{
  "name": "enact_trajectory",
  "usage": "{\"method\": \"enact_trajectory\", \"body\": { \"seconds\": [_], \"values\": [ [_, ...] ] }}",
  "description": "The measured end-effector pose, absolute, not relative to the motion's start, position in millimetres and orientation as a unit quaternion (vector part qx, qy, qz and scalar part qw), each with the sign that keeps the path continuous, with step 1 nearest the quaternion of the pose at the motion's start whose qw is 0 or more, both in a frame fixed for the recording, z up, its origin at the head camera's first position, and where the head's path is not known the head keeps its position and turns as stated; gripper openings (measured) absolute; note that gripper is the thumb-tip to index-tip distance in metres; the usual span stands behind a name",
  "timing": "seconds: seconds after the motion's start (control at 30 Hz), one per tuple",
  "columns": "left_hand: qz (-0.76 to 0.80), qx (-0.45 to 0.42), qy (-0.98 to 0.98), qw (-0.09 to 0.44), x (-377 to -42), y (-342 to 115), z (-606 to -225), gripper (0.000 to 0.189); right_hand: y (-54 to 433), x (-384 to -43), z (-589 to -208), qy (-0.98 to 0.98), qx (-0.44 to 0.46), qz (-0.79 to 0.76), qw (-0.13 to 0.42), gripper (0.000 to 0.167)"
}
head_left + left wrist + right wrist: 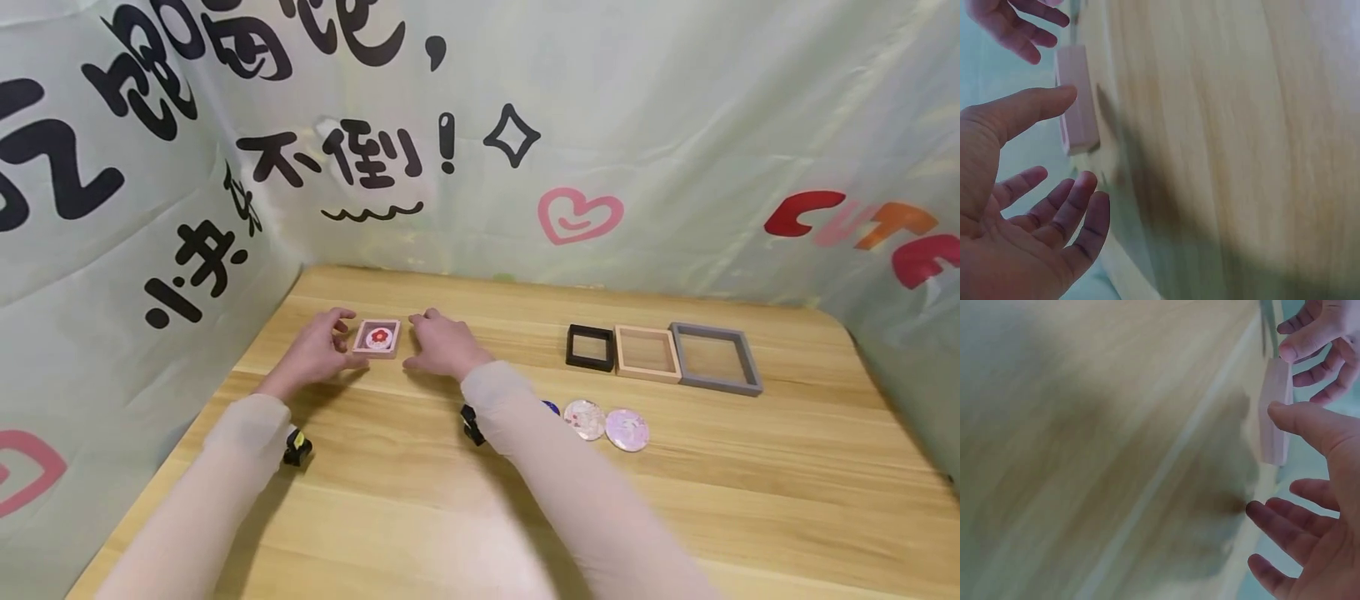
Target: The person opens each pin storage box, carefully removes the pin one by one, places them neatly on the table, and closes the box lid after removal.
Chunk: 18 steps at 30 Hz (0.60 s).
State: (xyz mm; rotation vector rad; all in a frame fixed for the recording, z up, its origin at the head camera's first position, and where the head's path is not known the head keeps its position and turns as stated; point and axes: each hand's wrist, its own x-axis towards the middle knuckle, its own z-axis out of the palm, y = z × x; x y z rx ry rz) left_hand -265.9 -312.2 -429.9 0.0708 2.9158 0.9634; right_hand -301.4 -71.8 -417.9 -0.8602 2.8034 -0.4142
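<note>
A small pink square frame (375,355) lies on the table at the back left, with a round badge (378,337) bearing a red flower inside it. On its left is my left hand (315,348), fingers spread and loosely bent. My right hand (446,343) stands on the other side, a small gap away from the frame. Neither hand holds anything. In the left wrist view the pink frame (1088,128) shows its side behind the thumb. The right wrist view also shows the frame (1274,384) edge-on, past the right thumb.
Black (589,364), peach (649,377) and grey (720,387) square frames lie in a row on the right. In front are pale (585,419) and pink-purple (627,429) round badges, and a blue one (551,407) partly behind my right sleeve. Printed cloth walls surround the wooden table.
</note>
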Motion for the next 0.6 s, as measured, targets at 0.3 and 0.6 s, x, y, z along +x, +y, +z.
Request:
{"method": "enact_trajectory", "body": {
  "seconds": [0.3,0.6],
  "values": [
    [0.306,0.026,0.949,0.070,-277.8,-319.2,-437.3,0.099,-93.9,-305.4,-422.5,0.961,-0.256,-0.087,0.050,0.077],
    [0.302,0.024,0.949,0.091,-282.8,-321.2,-438.9,0.102,-115.0,-299.1,-419.6,0.970,-0.238,-0.016,0.034,0.085]
  ]
}}
